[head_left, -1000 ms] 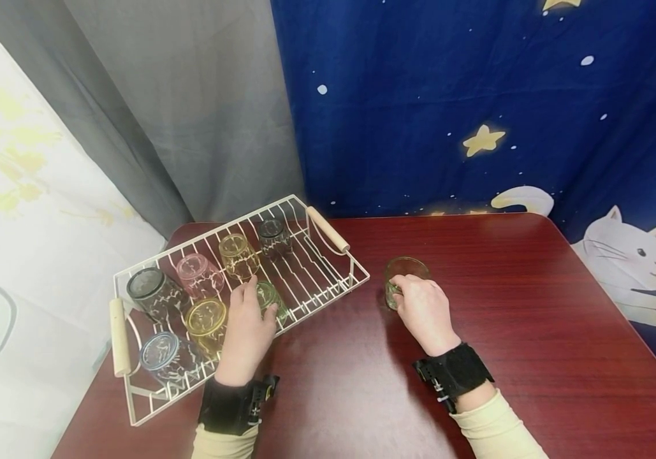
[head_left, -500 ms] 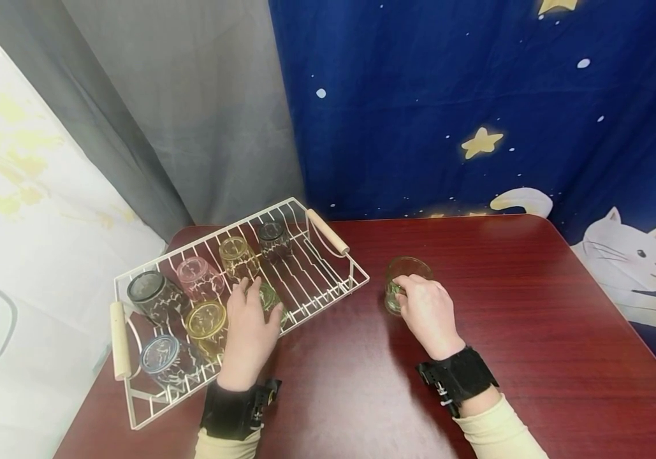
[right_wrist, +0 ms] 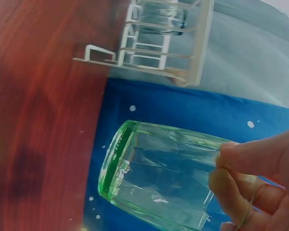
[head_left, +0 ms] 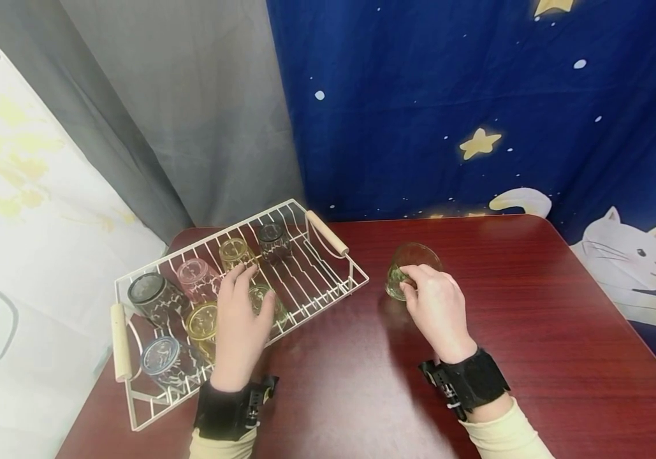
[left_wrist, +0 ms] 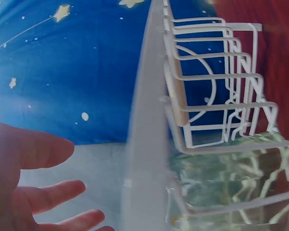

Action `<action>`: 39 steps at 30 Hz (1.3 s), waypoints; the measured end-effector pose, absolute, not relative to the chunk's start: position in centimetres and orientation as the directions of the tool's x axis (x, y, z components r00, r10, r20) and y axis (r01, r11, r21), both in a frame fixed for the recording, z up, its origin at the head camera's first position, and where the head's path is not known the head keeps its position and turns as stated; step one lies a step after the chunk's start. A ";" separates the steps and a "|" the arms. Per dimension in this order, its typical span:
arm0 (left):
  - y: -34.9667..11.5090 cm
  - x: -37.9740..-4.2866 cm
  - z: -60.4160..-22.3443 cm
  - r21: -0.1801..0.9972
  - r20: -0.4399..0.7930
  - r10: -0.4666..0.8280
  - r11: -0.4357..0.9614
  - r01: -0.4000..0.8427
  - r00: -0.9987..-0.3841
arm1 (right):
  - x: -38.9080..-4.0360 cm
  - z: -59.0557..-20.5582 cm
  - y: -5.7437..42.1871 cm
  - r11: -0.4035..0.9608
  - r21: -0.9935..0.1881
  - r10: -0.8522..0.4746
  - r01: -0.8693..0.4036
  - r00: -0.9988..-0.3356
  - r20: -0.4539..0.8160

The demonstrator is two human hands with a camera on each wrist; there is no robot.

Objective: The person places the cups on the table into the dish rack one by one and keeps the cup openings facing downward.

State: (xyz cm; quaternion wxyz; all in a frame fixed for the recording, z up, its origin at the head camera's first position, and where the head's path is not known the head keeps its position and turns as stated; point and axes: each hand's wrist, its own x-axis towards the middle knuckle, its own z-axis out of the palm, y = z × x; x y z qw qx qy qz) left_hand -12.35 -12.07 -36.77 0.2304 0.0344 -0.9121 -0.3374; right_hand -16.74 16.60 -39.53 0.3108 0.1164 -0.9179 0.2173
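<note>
My right hand (head_left: 437,309) pinches the rim of a clear green drinking glass (right_wrist: 168,173) between thumb and fingers. The glass leans, its thick base toward the rack side and its mouth toward my hand. My left hand (head_left: 238,331), fingers spread, hovers over the front of the white wire rack (head_left: 328,305) and holds nothing. Right by its thumb, a second green glass (left_wrist: 221,178) sits upside down in the rack. Part of a yellow glass (head_left: 201,320) is hidden behind the left hand.
Also upside down in the rack are a blue glass (head_left: 161,357), a pink glass (head_left: 196,274), an amber glass (head_left: 234,250) and dark grey glasses (head_left: 273,236). Wooden handles (head_left: 328,233) rise at both rack ends. Curtains (head_left: 385,127) hang behind the dark red table (head_left: 505,274).
My left hand has drawn away from the green glass in the rack, its fingers opening. The right hand has moved slightly right and tipped its glass.
</note>
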 end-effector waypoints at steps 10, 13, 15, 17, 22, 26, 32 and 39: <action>-10.9 -12.6 -35.7 0.636 0.457 -0.166 0.747 0.191 -0.874 | -15.4 -37.3 16.4 0.793 -0.465 -0.022 -0.394 -0.781 0.624; -10.2 -12.7 -35.8 0.626 0.501 -0.135 0.738 0.251 -0.855 | -15.1 -37.1 16.3 0.745 -0.520 -0.001 -0.417 -0.781 0.624; -9.8 -12.7 -36.0 0.612 0.535 -0.111 0.735 0.293 -0.838 | -15.0 -36.9 16.2 0.718 -0.544 0.011 -0.435 -0.774 0.634; -9.3 -12.8 -36.0 0.600 0.550 -0.087 0.733 0.321 -0.831 | -14.8 -36.8 16.0 0.693 -0.566 0.026 -0.447 -0.768 0.640; -8.3 -13.0 -36.3 0.577 0.531 0.011 0.727 0.371 -0.847 | -14.2 -36.7 15.6 0.591 -0.689 0.087 -0.419 -0.816 0.571; -7.7 -13.3 -36.7 0.560 0.500 0.103 0.719 0.412 -0.860 | -13.6 -36.7 15.3 0.422 -0.836 0.124 -0.350 -0.891 0.436; -6.6 -13.6 -37.0 0.611 0.448 0.183 0.653 0.449 -0.875 | -13.2 -36.7 14.5 0.045 -0.957 0.149 -0.285 -0.946 0.289; -5.5 -13.2 -37.2 0.702 0.346 0.226 0.582 0.411 -0.911 | -12.9 -37.7 13.5 -0.149 -0.934 0.140 -0.326 -0.942 0.306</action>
